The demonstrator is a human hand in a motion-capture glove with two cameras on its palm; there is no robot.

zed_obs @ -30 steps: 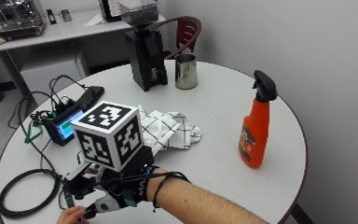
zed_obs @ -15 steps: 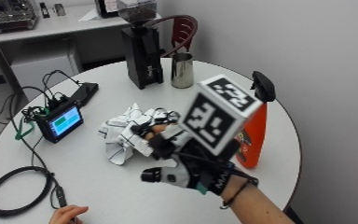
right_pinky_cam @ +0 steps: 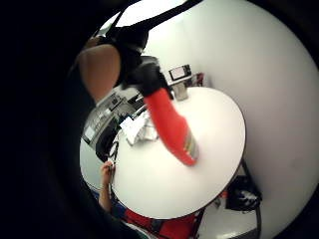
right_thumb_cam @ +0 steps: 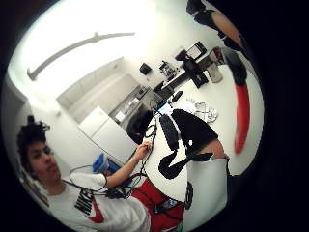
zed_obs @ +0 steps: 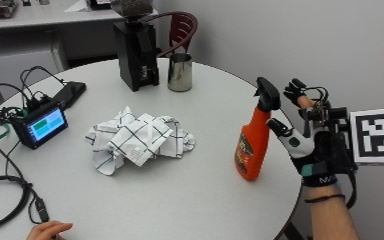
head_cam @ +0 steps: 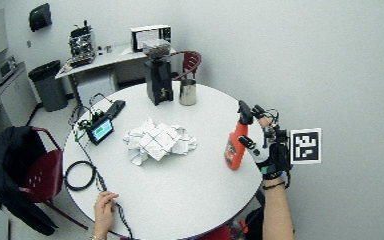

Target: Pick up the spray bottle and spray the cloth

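An orange spray bottle (zed_obs: 250, 150) with a black trigger head (zed_obs: 268, 93) stands upright near the right edge of the round white table (zed_obs: 179, 200). My gloved right hand (zed_obs: 312, 137) hovers just to its right with the palm facing it, fingers spread and straight, thumb near the bottle's neck, gripping nothing. A crumpled white cloth (zed_obs: 139, 140) with a dark grid pattern lies at the table's middle, left of the bottle. The palm views show the bottle (right_pinky_cam: 172, 127) (right_thumb_cam: 241, 116) close to the palm and the cloth (right_pinky_cam: 137, 129) (right_thumb_cam: 205, 111) beyond it.
A black grinder (zed_obs: 135, 50) and a metal cup (zed_obs: 180, 72) stand at the back of the table. A small screen device (zed_obs: 42, 125) with cables sits at the left. A bare hand (zed_obs: 45, 231) rests at the front edge. A chair (zed_obs: 182, 30) stands behind the table.
My right hand has swept from the front left of the table, past the cloth, to the right side of the bottle. The bottle and cloth have not moved.
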